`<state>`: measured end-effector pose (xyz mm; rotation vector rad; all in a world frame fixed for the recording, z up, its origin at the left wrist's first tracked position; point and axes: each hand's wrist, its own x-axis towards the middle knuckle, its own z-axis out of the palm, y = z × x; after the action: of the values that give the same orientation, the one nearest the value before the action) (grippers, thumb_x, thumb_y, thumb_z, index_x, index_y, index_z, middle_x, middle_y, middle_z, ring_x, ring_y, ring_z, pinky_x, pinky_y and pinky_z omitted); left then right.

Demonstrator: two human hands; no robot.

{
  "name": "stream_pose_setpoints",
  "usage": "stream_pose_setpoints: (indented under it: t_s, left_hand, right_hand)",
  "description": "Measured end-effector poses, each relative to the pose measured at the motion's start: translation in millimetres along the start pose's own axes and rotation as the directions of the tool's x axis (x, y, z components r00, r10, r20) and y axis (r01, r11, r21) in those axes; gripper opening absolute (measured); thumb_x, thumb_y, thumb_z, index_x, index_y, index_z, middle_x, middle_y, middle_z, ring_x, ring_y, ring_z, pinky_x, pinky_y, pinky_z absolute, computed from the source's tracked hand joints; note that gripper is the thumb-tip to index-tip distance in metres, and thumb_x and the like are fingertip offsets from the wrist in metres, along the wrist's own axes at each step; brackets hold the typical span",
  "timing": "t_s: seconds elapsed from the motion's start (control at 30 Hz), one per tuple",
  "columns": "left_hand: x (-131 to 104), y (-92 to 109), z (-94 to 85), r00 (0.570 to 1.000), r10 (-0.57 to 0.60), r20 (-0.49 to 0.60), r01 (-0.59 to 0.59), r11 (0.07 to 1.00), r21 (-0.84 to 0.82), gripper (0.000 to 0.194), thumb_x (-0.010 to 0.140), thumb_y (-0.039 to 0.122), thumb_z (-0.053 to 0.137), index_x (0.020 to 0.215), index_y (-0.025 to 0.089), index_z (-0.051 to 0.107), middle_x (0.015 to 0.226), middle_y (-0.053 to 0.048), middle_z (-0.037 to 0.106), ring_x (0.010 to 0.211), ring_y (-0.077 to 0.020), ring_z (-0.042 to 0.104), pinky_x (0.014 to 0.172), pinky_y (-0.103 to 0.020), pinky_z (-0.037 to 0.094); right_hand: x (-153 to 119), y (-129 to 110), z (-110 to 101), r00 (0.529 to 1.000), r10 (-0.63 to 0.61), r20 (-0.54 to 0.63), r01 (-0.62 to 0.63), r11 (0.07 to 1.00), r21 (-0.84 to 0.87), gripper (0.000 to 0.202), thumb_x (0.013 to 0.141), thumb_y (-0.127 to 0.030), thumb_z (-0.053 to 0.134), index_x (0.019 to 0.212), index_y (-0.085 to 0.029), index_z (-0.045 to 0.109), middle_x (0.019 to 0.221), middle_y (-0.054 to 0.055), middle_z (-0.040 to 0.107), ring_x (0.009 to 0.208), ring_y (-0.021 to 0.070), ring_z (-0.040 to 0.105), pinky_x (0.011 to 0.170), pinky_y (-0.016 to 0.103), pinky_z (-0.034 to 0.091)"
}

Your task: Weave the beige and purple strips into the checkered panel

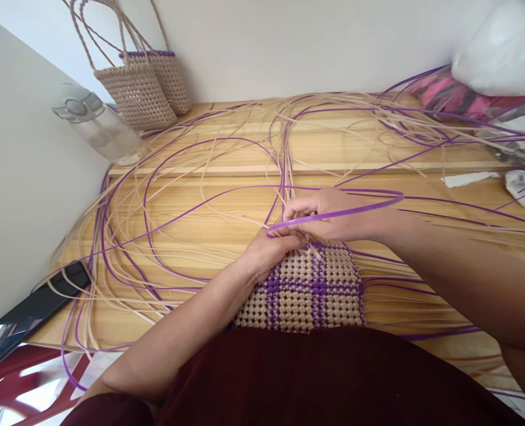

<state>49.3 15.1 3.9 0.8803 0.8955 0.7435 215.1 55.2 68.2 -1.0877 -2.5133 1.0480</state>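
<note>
A woven piece [295, 284] in beige with purple checked bands lies at the table's front edge, against my dark red clothing. My left hand [271, 248] is closed on its far left edge, thumb on top. Just beyond that edge is my right hand [327, 216], its fingers curled in close to the left fingertips. What the right fingers pinch is hidden. A purple plastic strip [342, 212] starts by the left thumb, runs over the right hand and bends back in a loop. Short beige strip ends [314, 251] stick up near the left fingertips.
Long loose purple and beige strips spread over the wooden table [240, 207] on all sides. At the back left stand woven bags [133, 94] and a clear bottle [107, 130]. A black phone [36, 313] lies at left. Plastic bags [497, 53] sit at the back right.
</note>
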Motion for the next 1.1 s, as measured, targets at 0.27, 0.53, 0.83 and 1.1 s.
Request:
stream_pose_setpoints:
  t_s: [0.27,0.53,0.83,1.1]
  left_hand:
    - [-1.9,0.5,-1.5,0.999,-0.051,0.009,0.051,0.998,0.045,0.019,0.061,0.028,0.079,0.065,0.012,0.069,0.061,-0.001,0.064,0.055,-0.0092,0.052,0.058,-0.024,0.038]
    - [-0.6,-3.1,-5.4,0.995,0.058,0.080,-0.065,0.994,0.091,0.020,0.064,0.031,0.077,0.065,0.013,0.068,0.065,0.000,0.063,0.061,-0.0100,0.052,0.063,-0.025,0.039]
    - [1.6,-3.2,-13.3,0.990,0.106,0.093,-0.131,0.937,0.323,0.020,0.070,0.029,0.071,0.060,0.013,0.063,0.057,0.004,0.050,0.054,-0.0073,0.041,0.055,-0.023,0.032]
    - [2.2,-1.1,-13.9,0.992,0.011,0.126,-0.030,0.989,0.146,0.019,0.066,0.029,0.075,0.069,0.011,0.069,0.064,0.000,0.061,0.060,-0.0099,0.052,0.063,-0.025,0.040]
  right_hand:
    - [-46.3,-2.8,17.8,0.933,0.341,-0.119,-0.343,0.939,0.006,0.031,0.085,-0.048,0.059,0.089,-0.020,0.070,0.074,0.001,0.067,0.065,0.0149,0.057,0.059,0.027,0.038]
    - [-38.8,17.9,35.4,0.914,0.404,-0.020,-0.325,0.764,0.558,0.031,0.079,-0.040,0.066,0.097,-0.014,0.068,0.088,0.005,0.069,0.079,0.0157,0.061,0.074,0.029,0.048]
    - [-35.5,24.2,53.3,0.887,0.462,-0.006,-0.289,0.565,0.773,0.035,0.071,-0.044,0.076,0.077,-0.015,0.056,0.071,-0.001,0.055,0.063,0.0090,0.049,0.062,0.024,0.039]
    - [-42.8,12.2,57.9,0.818,0.551,-0.166,-0.313,0.668,0.675,0.033,0.077,-0.048,0.068,0.082,-0.015,0.060,0.073,0.000,0.060,0.062,0.0097,0.050,0.057,0.023,0.039]
